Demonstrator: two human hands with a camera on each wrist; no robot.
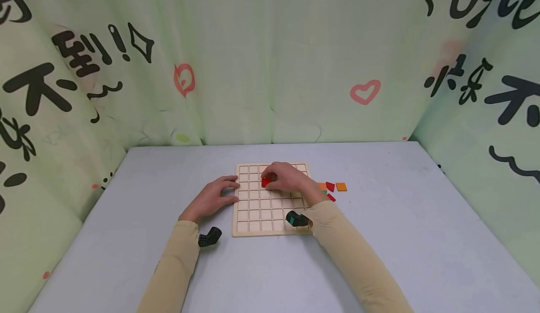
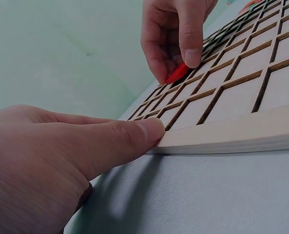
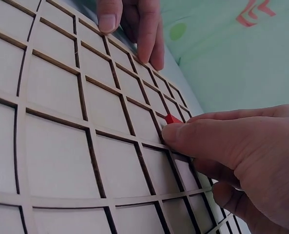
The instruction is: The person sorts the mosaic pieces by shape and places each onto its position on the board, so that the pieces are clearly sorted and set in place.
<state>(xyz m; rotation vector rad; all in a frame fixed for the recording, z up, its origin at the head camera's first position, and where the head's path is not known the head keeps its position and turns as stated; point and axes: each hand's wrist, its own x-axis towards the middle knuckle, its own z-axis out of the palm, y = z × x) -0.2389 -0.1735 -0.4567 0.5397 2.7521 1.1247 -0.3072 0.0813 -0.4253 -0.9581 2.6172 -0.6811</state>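
A pale wooden grid board [image 1: 255, 233] with square recesses lies flat on the table. Over its upper left part, my right hand [image 1: 288, 177] pinches a red tile [image 1: 265, 182] between thumb and fingers. The right wrist view shows the red tile [image 3: 172, 119] at the thumb tip, tilted close over the squares. At the board's left edge rests my left hand [image 1: 213, 197], fingers extended. Its thumb [image 2: 146, 131] lies on the rim in the left wrist view, and it holds no tile.
Right of the board lie several loose tiles: an orange square [image 1: 341, 187], a red piece [image 1: 330, 186], a thin red piece [image 1: 331, 197] and others partly hidden by the right wrist. A printed green curtain [image 1: 270, 60] encloses the white table [image 1: 379, 238] at the back and sides.
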